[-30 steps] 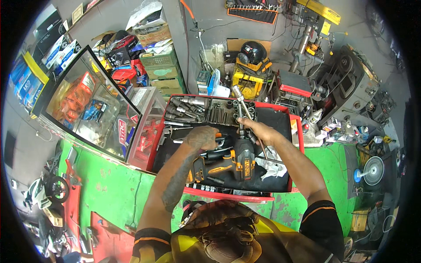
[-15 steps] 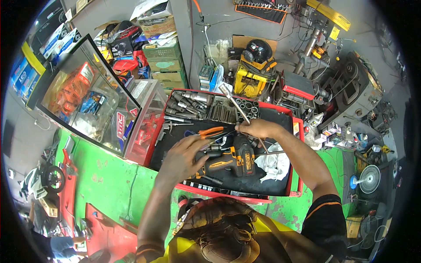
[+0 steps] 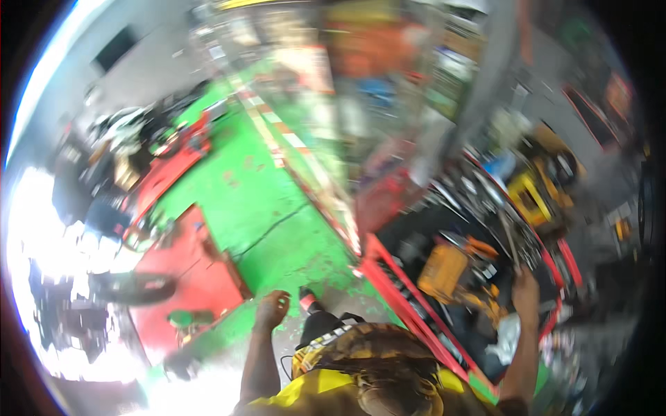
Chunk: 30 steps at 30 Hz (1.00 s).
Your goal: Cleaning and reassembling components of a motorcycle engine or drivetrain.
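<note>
My left hand (image 3: 272, 310) hangs over the floor left of the red tool trolley (image 3: 409, 302), its fingers loosely curled with nothing visible between them. At the trolley's right side, my right hand (image 3: 525, 288) is closed round the lower end of a long metal bar (image 3: 510, 236), which slants up and away over the tools. On the black tray mat lie orange-handled pliers (image 3: 480, 247), a yellow and black power drill (image 3: 485, 301) and a blocky yellow-orange thing (image 3: 442, 272), blurred. A crumpled white cloth (image 3: 506, 340) lies near my right forearm.
Left of the trolley spreads a green floor (image 3: 270, 236) with red ramp-like platforms (image 3: 184, 270). A striped edge (image 3: 291, 139) runs beside a glass display case. A yellow machine (image 3: 527, 197) stands behind the trolley. Strong glare covers the lower left.
My view has swung left, so the trolley now sits at the right, blurred. My left hand has left the tools and moved out over the floor; my right hand still holds the bar.
</note>
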Available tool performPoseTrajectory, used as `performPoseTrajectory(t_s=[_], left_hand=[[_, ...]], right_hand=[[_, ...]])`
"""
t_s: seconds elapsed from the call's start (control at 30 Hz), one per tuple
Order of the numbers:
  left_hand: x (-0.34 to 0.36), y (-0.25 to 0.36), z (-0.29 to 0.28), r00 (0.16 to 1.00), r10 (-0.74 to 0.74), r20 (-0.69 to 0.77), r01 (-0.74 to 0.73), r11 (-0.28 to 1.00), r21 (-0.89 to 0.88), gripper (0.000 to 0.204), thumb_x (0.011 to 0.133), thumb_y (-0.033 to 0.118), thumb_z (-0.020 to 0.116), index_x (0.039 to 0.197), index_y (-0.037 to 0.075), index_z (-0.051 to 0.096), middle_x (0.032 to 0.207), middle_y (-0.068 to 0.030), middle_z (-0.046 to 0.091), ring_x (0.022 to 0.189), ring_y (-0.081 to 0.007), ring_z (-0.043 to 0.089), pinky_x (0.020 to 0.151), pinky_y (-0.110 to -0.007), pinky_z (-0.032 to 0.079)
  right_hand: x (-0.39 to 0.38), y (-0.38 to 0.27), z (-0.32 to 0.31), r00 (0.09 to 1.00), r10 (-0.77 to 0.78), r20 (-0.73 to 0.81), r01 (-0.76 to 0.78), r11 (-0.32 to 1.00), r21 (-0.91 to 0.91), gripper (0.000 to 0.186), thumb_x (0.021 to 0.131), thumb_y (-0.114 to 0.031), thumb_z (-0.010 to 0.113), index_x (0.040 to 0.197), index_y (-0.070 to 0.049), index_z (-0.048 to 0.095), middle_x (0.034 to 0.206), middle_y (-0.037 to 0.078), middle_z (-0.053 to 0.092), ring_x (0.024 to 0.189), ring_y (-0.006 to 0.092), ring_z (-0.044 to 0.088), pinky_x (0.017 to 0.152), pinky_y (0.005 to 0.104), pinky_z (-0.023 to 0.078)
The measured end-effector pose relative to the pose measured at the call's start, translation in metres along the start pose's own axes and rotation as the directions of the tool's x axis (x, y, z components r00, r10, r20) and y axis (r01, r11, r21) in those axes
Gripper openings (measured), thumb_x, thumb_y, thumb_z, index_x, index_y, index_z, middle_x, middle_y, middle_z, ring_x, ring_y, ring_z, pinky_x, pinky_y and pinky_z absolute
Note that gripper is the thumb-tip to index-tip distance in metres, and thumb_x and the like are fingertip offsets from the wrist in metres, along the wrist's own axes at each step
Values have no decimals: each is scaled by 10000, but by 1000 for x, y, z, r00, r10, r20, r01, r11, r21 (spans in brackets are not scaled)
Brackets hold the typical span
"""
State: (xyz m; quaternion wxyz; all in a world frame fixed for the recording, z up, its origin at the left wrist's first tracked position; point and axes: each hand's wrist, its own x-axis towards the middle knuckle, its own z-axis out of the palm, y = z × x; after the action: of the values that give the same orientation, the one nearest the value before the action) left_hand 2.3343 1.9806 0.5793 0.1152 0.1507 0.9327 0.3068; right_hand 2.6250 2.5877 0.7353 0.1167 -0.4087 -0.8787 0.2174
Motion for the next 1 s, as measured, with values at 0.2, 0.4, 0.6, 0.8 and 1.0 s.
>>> performPoseTrajectory(t_s=[0.2,0.4,0.6,0.8,1.0], left_hand=[[-19,-178,3,924,-346,165,343,938,45,268,840,301,618,920,71,728,903,-184,725,879,-359,703,778,-454,549],[2,-332,-14,556,-622,551,619,752,225,333,829,346,613,885,46,747,798,-159,727,733,-255,709,703,-401,549],[131,-341,-51,719,-245,651,181,970,164,407,812,463,711,859,58,721,866,-176,715,822,-323,681,765,-439,528],[295,-264,-124,919,-64,389,115,987,-110,447,877,445,687,974,9,676,959,-206,700,885,-351,675,782,-427,523],[432,-318,-216,991,21,133,13,968,-253,316,957,321,616,1109,57,698,1006,-166,720,947,-319,695,839,-396,540]], right_hand=[[-19,55,-5,940,-327,-95,294,920,-258,294,1038,-238,499,1070,29,617,979,218,645,942,386,607,882,418,472],[-12,-22,-19,908,-200,-367,58,930,-363,340,1058,-266,440,969,13,613,906,171,636,832,327,608,790,398,504],[17,-301,86,323,-193,-927,204,970,-131,407,1072,-281,351,933,6,602,882,162,629,802,309,607,761,396,508],[68,-596,241,232,-663,-712,921,386,-59,490,1042,-372,289,978,3,598,1015,194,606,975,331,586,820,469,526],[159,-879,313,160,-93,-983,911,-370,183,544,945,-595,412,1181,-130,569,1243,189,520,1241,419,456,892,530,508]])
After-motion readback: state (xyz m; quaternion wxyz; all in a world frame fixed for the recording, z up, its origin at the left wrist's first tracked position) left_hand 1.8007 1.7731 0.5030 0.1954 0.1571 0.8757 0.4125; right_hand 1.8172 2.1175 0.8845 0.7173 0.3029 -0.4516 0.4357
